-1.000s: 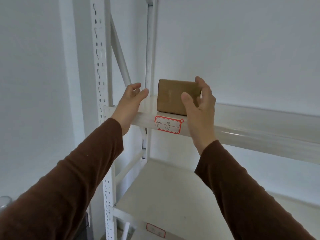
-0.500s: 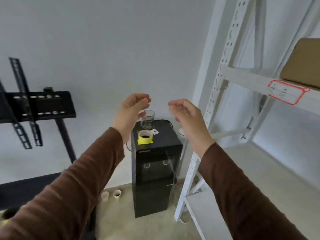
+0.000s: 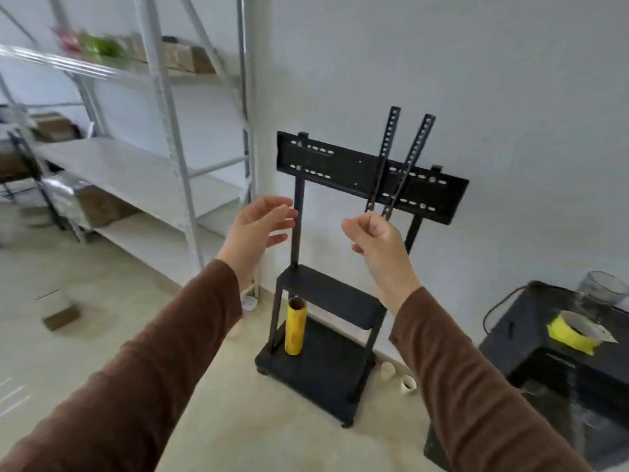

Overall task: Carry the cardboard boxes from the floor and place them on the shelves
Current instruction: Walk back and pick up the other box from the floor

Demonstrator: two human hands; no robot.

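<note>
Both bare hands, left [image 3: 258, 226] and right [image 3: 377, 240], fingers loosely spread (empty), before matte black perforated stand [image 3: 367, 175].

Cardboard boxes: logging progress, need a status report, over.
Left hand open, empty; right hand loosely curled, empty. One cardboard box on floor, far left, blurred. Black TV stand straight ahead; floor toward box looks open.

No legible text, label, brand, number or sign anywhere in this motion-blurred view.
</note>
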